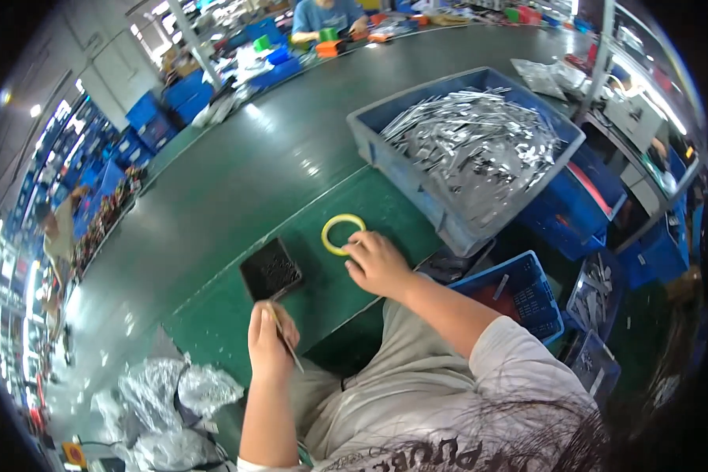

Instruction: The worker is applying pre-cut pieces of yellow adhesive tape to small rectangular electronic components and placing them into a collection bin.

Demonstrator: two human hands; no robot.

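My left hand [269, 340] is closed around a thin, flat metal strip [289, 352], which slants down toward my lap. My right hand [379, 266] has its fingertips bent over the lower right edge of a roll of yellow tape [325, 236] lying on the green mat. Just beyond my left hand stands a shallow black tray [252, 285] with many small dark pieces in it. Exactly what lies between my right fingertips is partly hidden.
A large blue-grey crate [401, 177] full of shiny metal strips stands at the right. Below it is a blue basket [544, 308]. Plastic-wrapped bundles [161, 393] lie at the near left. Across the table sits a person in blue [326, 16].
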